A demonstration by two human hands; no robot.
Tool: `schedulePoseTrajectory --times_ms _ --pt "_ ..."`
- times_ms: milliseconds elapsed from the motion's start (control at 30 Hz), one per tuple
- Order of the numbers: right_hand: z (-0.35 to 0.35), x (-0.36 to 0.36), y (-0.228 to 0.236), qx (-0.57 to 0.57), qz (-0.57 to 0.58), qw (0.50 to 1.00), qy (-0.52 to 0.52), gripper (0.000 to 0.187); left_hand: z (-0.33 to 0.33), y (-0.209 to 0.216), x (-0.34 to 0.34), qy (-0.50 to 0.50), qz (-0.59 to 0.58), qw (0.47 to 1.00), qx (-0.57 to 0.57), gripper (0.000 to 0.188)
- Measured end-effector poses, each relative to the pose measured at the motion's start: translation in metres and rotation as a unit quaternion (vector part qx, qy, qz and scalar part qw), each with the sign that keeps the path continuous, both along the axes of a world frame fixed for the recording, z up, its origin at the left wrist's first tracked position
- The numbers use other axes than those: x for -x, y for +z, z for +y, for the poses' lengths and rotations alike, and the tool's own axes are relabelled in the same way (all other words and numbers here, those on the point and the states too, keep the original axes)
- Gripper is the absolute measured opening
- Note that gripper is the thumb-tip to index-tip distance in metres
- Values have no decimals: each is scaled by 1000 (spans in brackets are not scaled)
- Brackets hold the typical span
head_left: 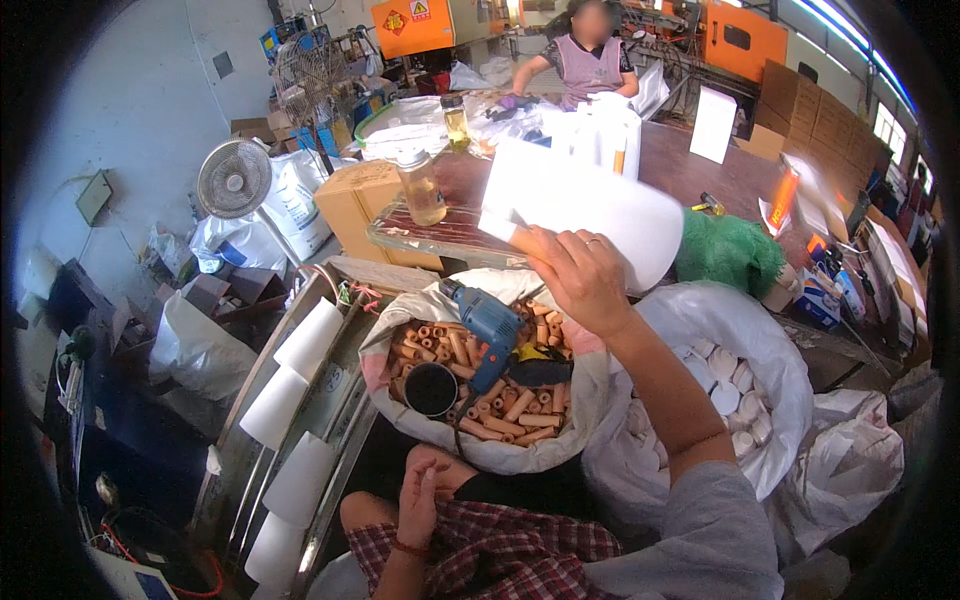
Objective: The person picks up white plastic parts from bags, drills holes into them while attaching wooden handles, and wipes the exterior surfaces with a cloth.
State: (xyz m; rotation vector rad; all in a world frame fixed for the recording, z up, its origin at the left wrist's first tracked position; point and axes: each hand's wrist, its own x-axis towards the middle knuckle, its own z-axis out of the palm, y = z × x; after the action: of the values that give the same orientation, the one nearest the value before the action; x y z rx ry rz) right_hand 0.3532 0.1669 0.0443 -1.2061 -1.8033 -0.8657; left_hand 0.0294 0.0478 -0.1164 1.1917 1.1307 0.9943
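Note:
My right hand (580, 280) is raised over the table's near edge, its fingers closed round a short wooden handle (528, 241). Beside that handle is a large white tapered plastic cup (590, 212), which looks joined to it. My left hand (418, 505) rests near my knee, fingers loosely extended, nothing visible in it. Between my hands stands a sack (510, 455) of hollow wooden handles (520, 405). On them lie a blue power drill (485, 325) and a round black container (431, 388).
Several white cups (300, 480) lie along a rail at left. A sack (790, 390) of white round pieces (725, 398) stands at right. On the table (660, 155) are glass jars (420, 188), green netting (730, 248) and stacked white cups (610, 130). A person (590, 60) sits across it.

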Motion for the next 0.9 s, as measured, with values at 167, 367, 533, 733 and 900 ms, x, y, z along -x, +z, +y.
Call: schedulePoseTrajectory --times_ms 167,367,533,733,900 --pt "-4 -15 18 -57 -99 992 -46 36 -12 -11 9 10 1 999 41 28" --pt "-8 -23 30 -84 -132 986 -50 36 -24 -18 12 27 -28 997 71 28" --pt "-17 -15 30 -56 -97 993 -38 41 -30 -24 20 16 -7 999 43 32" --pt "-25 4 36 -40 -20 999 28 38 -37 -20 28 20 -24 999 11 28" --pt "-23 19 31 157 349 886 263 31 -16 11 43 41 24 996 -78 28"
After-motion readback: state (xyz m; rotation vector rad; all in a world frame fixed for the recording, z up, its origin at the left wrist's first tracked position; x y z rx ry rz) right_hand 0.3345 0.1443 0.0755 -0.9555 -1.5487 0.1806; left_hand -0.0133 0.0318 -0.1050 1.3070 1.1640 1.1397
